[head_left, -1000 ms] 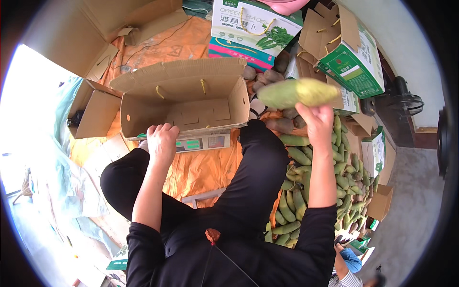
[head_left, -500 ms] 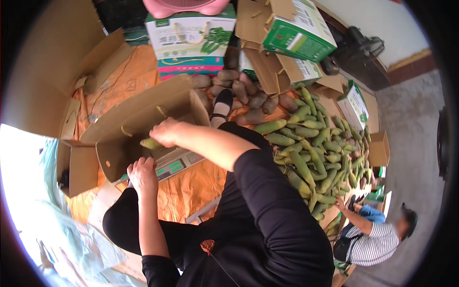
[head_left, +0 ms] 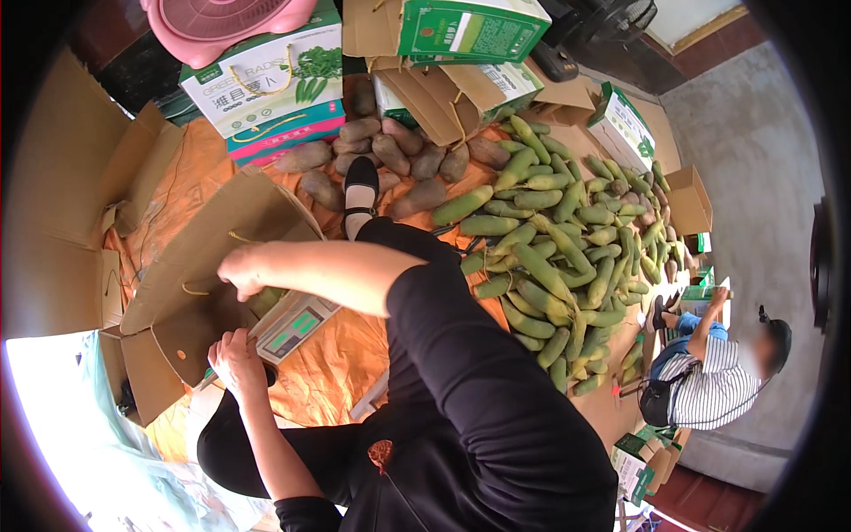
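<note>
My right hand is over an open cardboard box, its fingers partly curled downward and holding nothing that I can see. Under that wrist, a green radish shows in part inside the box. My left hand is closed on the box's near edge, though its fingertips are hidden. A digital scale with lit green displays sits beside the box, close to my knees. Yellow cord handles stick out of the box wall.
Green radishes lie heaped at the right. Brownish, dirt-covered roots lie around my foot. Printed cartons stand at the back, one topped by a pink fan. A person in a striped shirt sits at the far right.
The view has shifted. My right hand has let go of the radish, which now shows beneath my wrist in the box. My left hand stays at the box edge. The other person's arm has risen.
</note>
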{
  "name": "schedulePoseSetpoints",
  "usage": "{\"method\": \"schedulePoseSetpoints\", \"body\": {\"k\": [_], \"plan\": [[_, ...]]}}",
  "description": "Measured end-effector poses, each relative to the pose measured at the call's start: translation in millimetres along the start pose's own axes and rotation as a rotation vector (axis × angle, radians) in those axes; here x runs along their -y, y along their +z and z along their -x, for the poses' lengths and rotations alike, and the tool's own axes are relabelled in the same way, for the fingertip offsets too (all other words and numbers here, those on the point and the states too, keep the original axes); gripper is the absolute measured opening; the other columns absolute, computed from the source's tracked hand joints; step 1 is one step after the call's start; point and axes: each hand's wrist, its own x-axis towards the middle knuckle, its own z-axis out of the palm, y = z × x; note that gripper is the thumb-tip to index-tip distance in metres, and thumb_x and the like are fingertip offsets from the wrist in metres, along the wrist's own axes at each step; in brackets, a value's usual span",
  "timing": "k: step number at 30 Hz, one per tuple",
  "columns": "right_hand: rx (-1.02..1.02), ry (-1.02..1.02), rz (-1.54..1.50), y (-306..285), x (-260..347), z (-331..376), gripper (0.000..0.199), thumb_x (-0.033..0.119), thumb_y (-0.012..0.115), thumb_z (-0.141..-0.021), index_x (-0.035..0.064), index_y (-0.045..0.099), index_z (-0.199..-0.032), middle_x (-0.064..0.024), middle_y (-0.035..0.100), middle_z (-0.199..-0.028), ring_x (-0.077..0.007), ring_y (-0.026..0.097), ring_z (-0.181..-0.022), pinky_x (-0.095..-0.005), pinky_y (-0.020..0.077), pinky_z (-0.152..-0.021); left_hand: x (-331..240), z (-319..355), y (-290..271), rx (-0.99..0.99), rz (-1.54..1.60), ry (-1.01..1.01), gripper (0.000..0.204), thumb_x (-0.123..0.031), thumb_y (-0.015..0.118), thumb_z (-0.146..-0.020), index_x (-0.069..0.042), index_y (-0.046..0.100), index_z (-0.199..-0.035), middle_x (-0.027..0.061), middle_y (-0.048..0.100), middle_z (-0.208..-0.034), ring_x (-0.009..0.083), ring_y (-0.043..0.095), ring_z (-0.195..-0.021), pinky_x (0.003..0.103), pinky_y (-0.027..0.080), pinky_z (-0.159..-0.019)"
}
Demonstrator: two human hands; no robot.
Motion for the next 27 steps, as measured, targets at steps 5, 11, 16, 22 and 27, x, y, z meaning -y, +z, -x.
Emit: {"method": "schedulePoseSetpoints", "body": {"k": [5,11,16,22,27], "plan": [[-0.293,-0.205,-0.329,-87,-3,119,0.050,0.029,0.074,-0.076,0.0049,0.058,-0.118,-0.0139,0.066,-0.104,-0.0262,0.064,-0.092,-0.0343,0.0505,-0.080,3,3,0,-0.021,-0.023,0.017,0.015,-0.005,0.069,-0.071,-0.005,0.063,-0.084,0.0103,0.061,-0.082,0.0296,0.058,-0.084,0.041,0.040,-0.091],[-0.901,0.117,-0.876,-47,-121,260,0.031,0.015,0.065,-0.088,0.0026,0.058,-0.115,-0.0052,0.065,-0.097,-0.0107,0.061,-0.087,-0.0243,0.0492,-0.075,4,0,4,-0.073,-0.049,0.073,0.012,-0.010,0.065,-0.074,-0.005,0.063,-0.085,0.0108,0.061,-0.081,0.0305,0.058,-0.082,0.041,0.042,-0.086],[-1.151,0.900,-1.339,111,-215,352,0.022,0.026,0.065,-0.085,0.0075,0.060,-0.097,0.0005,0.058,-0.078,-0.0110,0.056,-0.069,-0.0253,0.0454,-0.062,9,-3,7,-0.025,-0.046,0.095,0.013,-0.010,0.064,-0.075,-0.005,0.062,-0.087,0.0106,0.061,-0.081,0.0305,0.058,-0.082,0.041,0.042,-0.086],[-1.635,1.371,-1.810,215,-238,416,0.030,0.031,0.064,-0.088,0.0087,0.057,-0.106,-0.0060,0.060,-0.101,-0.0191,0.060,-0.083,-0.0387,0.0480,-0.070,13,0,10,-0.026,-0.069,0.104,0.013,-0.008,0.062,-0.074,-0.001,0.059,-0.085,0.0143,0.058,-0.079,0.0349,0.057,-0.082,0.044,0.043,-0.079],[-2.079,1.309,-2.050,248,-268,454,0.061,0.037,0.065,-0.088,0.0049,0.041,-0.134,-0.0171,0.050,-0.128,-0.0307,0.058,-0.099,-0.0446,0.0490,-0.080,18,4,13,-0.040,-0.054,0.115,0.012,-0.009,0.062,-0.075,-0.002,0.059,-0.085,0.0119,0.058,-0.078,0.0328,0.057,-0.080,0.042,0.042,-0.080]]}}
